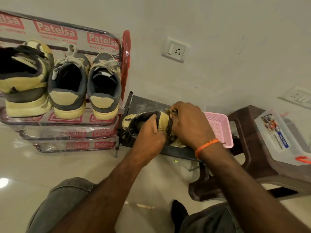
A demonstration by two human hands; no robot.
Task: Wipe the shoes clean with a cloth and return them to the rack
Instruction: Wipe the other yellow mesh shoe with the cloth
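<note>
Shoe (pixel 146 120), cream with dark trim and black laces, sits at the centre of the frame on a low dark metal stand (pixel 178 151) just right of the rack (pixel 107 33). The left hand (pixel 151 133) has its grip curled round the shoe's collar, thumb and fingers folded over the dark edge. The right hand (pixel 188 125) has its grip closed round a bunched, frayed cloth (pixel 171 111) and presses it against the shoe's heel end; an orange thread band (pixel 206 146) circles that wrist.

On the rack's top shelf, at the left of the frame, three shoes stand heels toward the camera: a cream and black shoe (pixel 23 78) at the far left, then a grey and cream pair (pixel 85 84) side by side. The rack's bars are wrapped in clear plastic printed with red "Patelsa" labels.

Behind the right hand lies a pink mesh basket (pixel 220 126), touching the stand. At the right of the frame a brown plastic stool (pixel 247 137) carries a clear lidded box (pixel 276 137). A wall socket (pixel 175 49) sits above on the pale wall.
</note>
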